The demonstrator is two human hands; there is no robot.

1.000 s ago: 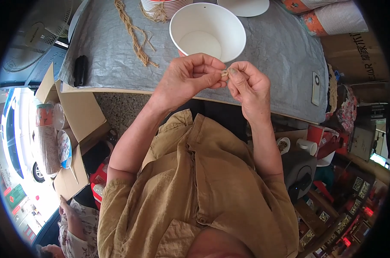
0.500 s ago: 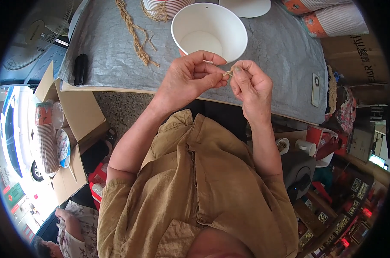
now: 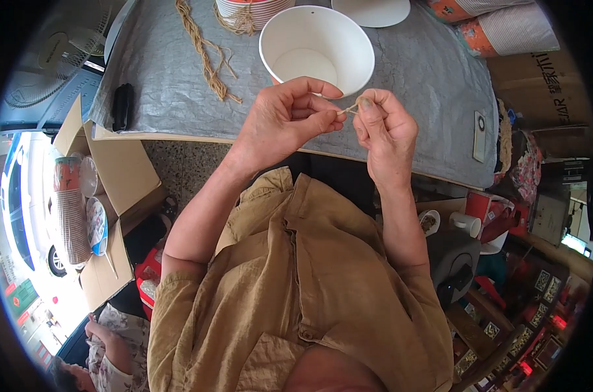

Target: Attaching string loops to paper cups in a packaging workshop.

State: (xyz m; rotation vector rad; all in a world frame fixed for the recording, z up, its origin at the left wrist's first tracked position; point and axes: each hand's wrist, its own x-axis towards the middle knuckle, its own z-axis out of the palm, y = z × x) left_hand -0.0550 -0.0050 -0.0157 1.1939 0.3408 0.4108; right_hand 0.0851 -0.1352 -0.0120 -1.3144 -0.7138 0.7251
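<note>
A short piece of tan twine [image 3: 350, 109] runs between my fingertips, just above the table's near edge. My left hand [image 3: 286, 117] pinches one part of it between thumb and fingers. My right hand [image 3: 386, 127] grips the other part, thumb pressed against a curled forefinger. Just beyond my hands stands a white paper bucket [image 3: 316, 49], open side up, with a small hole near its far rim. Farther left on the table lies a loose bundle of twine [image 3: 208, 59]. Behind the bucket, a stack of paper buckets [image 3: 254, 13] has twine around it.
A grey cover [image 3: 420, 85] lies over the table. White lids [image 3: 375, 10] and sleeves of stacked cups [image 3: 509, 31] sit at the far right. A black object [image 3: 122, 106] rests near the left edge. An open cardboard box [image 3: 123, 163] stands left; another person [image 3: 116, 340] is at lower left.
My right hand has shifted slightly right, and more twine now shows stretched between my fingertips. My left hand has barely moved.
</note>
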